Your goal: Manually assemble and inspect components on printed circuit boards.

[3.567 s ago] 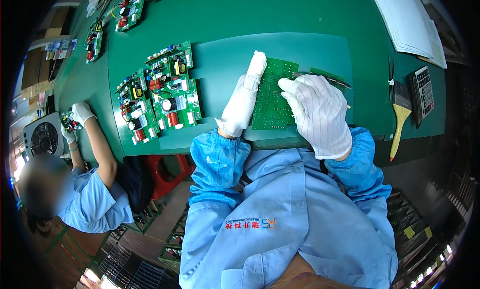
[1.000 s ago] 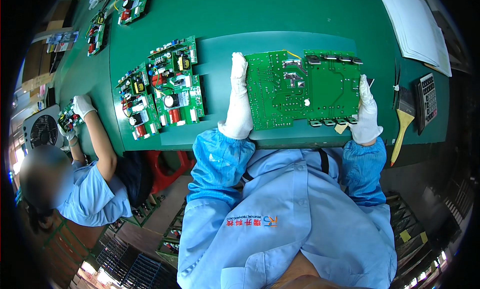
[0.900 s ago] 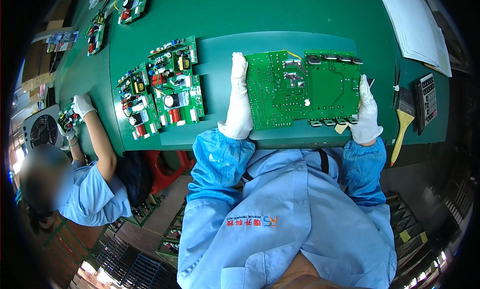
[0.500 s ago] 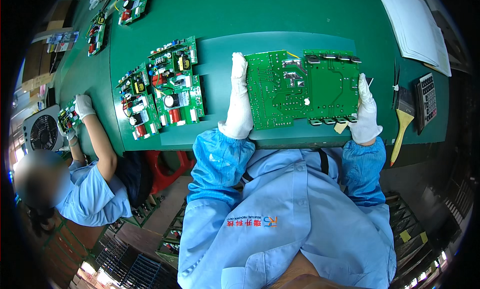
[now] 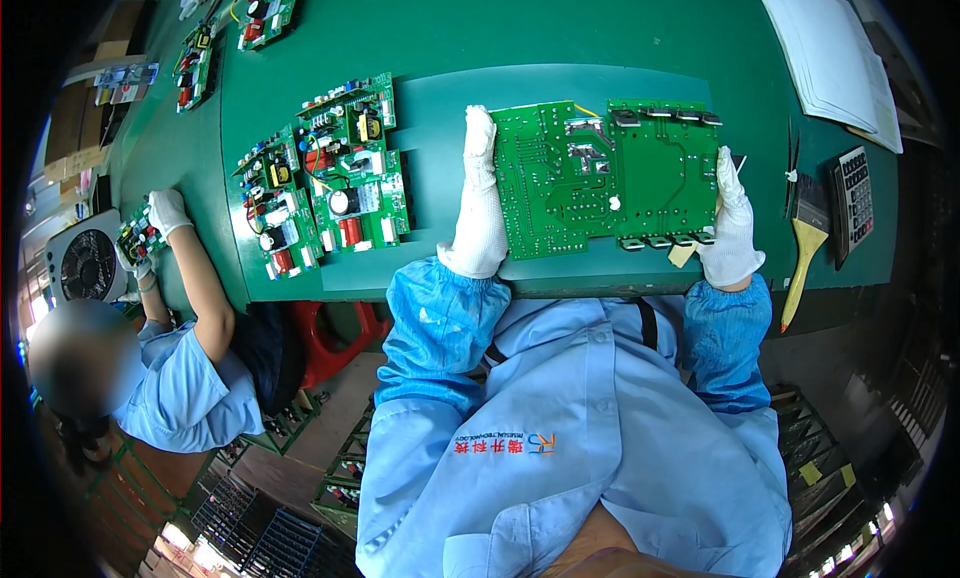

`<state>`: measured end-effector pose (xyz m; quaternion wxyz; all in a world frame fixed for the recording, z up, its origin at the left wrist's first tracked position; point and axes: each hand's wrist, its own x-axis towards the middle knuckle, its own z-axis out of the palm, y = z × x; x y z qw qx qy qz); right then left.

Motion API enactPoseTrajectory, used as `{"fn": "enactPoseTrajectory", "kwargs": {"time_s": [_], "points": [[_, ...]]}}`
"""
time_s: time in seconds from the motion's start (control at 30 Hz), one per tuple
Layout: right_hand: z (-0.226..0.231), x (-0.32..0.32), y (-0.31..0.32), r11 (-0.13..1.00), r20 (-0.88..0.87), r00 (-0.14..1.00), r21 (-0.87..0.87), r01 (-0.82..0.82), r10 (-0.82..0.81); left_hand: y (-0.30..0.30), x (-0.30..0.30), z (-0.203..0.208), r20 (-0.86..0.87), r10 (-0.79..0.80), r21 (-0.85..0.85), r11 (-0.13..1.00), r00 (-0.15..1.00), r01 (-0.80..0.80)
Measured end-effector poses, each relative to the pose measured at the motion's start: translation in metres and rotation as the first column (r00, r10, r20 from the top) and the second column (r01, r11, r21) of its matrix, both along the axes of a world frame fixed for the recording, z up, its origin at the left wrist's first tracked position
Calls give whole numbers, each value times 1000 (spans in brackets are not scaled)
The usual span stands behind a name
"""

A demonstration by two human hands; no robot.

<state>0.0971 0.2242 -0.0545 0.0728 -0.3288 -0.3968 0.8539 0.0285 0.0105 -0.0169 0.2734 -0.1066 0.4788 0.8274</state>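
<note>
A large green circuit board is held between my two white-gloved hands, its soldered underside facing up. My left hand grips the board's left edge, and my right hand grips the right edge. Black parts line the top and bottom edges of its right half, and a yellow wire shows at the top. A small white spot sits near the middle. The fingertips under the board are hidden. To the left of my left hand lie several assembled circuit boards with their parts facing up.
A brush with a yellow handle and a calculator lie at the right, below white papers. At far left a co-worker's gloved hand holds another board beside a fan. More boards lie at the upper left.
</note>
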Motion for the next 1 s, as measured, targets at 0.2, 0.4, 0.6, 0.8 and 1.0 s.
{"fn": "enactPoseTrajectory", "kwargs": {"time_s": [0.2,0.4,0.6,0.8,1.0], "points": [[-18,2,15,993,-75,994,-76,-89,83,-1,-1,-7,4,57,-25,998,998,-57],[-21,8,15,987,-187,971,82,-137,150,-1,-1,-7,-22,40,-24,999,999,-41],[-12,5,10,999,-102,994,-8,-50,49,-6,-2,-19,-15,29,34,999,999,-28],[-26,7,19,987,-196,974,-92,-132,112,-2,0,-15,8,59,-9,998,998,-58],[-12,7,14,984,-144,975,77,-158,168,-4,1,-10,-41,-4,13,1000,999,4]]}}
